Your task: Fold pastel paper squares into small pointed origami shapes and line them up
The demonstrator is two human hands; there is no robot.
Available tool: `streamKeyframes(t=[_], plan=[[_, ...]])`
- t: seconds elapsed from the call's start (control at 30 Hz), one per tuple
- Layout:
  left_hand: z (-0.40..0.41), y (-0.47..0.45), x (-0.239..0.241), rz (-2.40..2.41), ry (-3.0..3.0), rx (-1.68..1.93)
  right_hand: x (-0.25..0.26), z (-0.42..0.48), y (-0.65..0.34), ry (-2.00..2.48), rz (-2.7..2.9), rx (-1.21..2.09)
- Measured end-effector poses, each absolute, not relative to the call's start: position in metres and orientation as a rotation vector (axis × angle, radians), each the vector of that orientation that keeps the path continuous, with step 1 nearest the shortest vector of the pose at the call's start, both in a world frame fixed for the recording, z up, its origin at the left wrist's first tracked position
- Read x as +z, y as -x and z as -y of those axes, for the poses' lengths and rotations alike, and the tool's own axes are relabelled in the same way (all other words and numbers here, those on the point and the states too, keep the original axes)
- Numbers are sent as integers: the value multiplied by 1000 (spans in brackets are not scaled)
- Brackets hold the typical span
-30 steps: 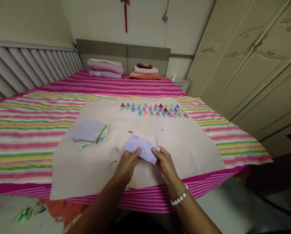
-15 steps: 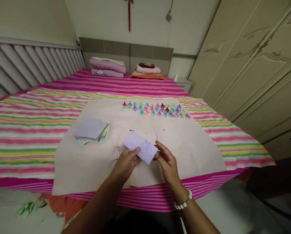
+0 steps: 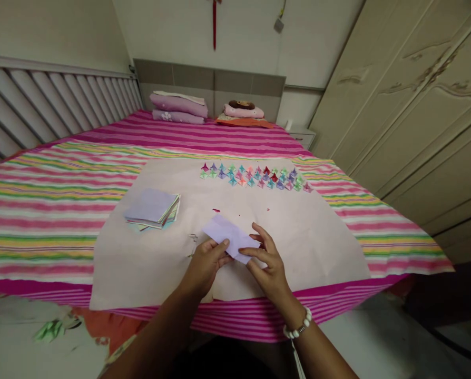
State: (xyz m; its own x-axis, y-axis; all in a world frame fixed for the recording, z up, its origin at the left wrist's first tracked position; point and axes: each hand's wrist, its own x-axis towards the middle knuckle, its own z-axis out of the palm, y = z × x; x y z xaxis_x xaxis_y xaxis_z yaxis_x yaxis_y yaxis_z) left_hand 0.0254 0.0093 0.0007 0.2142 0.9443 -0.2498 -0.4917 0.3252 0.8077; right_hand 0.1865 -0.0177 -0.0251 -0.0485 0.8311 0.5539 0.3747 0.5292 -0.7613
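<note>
A folded sheet of lilac paper is held above the board, tilted down to the right. My left hand pinches its lower left edge, thumb on top and fingers underneath. At its right end, my right hand has the index finger laid on the paper's face and the thumb at the lower edge; the other fingers are raised. A beaded bracelet circles my right wrist. Left of my hands lies a stack of coloured paper squares, lilac on top.
Rows of small folded paper pieces in several colours stand along the far side of the pale board. Tiny red scraps lie beyond my hands. The board rests on a striped bed; a wardrobe stands at the right.
My right hand has moved from the paper's right edge onto its face, index finger now across it. My left hand keeps its pinch. The view has shifted slightly.
</note>
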Motion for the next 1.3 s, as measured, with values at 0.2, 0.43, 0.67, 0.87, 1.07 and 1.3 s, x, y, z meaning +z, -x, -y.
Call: streamKeyframes(t=[0.2, 0.43, 0.67, 0.87, 1.07, 1.3], plan=[[-8, -24, 2, -830, -679, 1033, -24, 17, -185, 999, 1639, 606], [-8, -24, -2, -835, -637, 1108, -24, 16, -181, 946, 1598, 701], [-7, -23, -4, -769, -724, 1019, -27, 8, -182, 1020, 1270, 954], [-6, -23, -10, -752, -799, 988, -31, 5, -179, 1000, 1109, 1074], [-9, -24, -12, -904, -877, 1058, -30, 6, -172, 1028, 947, 1142], [-7, -26, -4, -959, -1060, 1050, -20, 7, -171, 952, 866, 1341]])
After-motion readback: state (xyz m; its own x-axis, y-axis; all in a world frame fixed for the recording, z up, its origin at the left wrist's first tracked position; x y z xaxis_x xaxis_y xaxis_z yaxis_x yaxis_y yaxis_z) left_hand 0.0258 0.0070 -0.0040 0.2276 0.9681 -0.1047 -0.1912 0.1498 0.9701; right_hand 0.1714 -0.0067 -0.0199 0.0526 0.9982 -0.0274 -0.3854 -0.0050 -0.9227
